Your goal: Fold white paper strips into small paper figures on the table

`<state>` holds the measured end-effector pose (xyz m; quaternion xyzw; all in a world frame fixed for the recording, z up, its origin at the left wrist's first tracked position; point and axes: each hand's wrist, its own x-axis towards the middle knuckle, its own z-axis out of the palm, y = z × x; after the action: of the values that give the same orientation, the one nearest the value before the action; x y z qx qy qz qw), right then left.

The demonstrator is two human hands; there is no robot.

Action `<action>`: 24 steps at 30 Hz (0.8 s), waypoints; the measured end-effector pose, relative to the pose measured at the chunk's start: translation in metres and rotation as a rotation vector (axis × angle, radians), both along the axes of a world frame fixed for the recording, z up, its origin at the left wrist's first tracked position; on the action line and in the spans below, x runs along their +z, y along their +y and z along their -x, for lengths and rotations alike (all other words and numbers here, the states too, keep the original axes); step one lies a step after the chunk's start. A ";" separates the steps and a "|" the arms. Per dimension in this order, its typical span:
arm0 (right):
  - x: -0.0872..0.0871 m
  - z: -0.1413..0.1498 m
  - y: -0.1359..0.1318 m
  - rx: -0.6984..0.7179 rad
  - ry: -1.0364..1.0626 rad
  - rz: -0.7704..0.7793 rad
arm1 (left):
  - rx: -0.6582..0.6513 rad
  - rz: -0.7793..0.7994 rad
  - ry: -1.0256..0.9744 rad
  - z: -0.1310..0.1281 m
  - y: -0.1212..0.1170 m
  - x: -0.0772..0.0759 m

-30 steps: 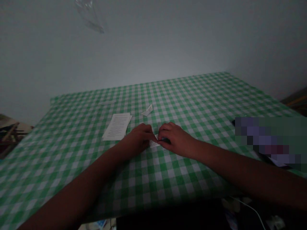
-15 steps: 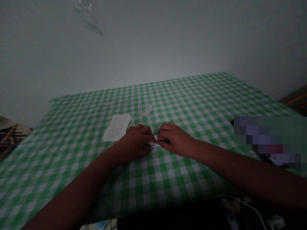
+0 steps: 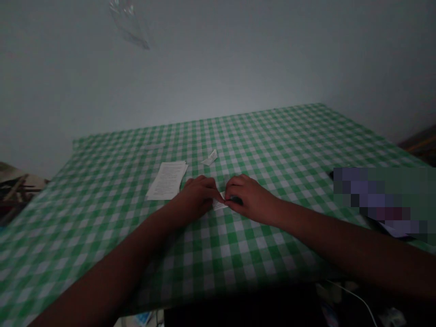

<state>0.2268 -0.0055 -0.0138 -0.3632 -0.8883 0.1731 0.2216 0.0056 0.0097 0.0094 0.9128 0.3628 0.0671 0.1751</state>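
Between my hands lies a small piece of printed paper [image 3: 219, 205], mostly covered by my fingers. My left hand [image 3: 199, 197] bends over its left side, with the index finger pressing down on it. My right hand [image 3: 250, 197] pinches its right side between thumb and fingertips. The fingertips of both hands nearly meet on the paper. Just beyond them sits a small folded paper boat [image 3: 210, 157]. A stack of printed paper sheets [image 3: 166, 180] lies to the left, close to my left hand.
A green and white checked tablecloth [image 3: 272, 150] covers the table. At the right edge lies a dark flat object [image 3: 391, 229], mostly blurred out. A clear plastic bag [image 3: 129, 25] hangs on the wall behind. Below the front edge runs a white cable [image 3: 357, 297].
Both hands stay at the same spot on the small paper. My left fingers shift only slightly, and the whole view wobbles a little.
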 end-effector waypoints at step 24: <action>-0.001 -0.002 0.001 0.008 -0.100 -0.095 | -0.091 0.078 -0.046 0.013 -0.012 0.012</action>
<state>0.2292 -0.0046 -0.0149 -0.3568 -0.9069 0.1134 0.1933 -0.0070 -0.0018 0.0210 0.9192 0.3190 0.0656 0.2215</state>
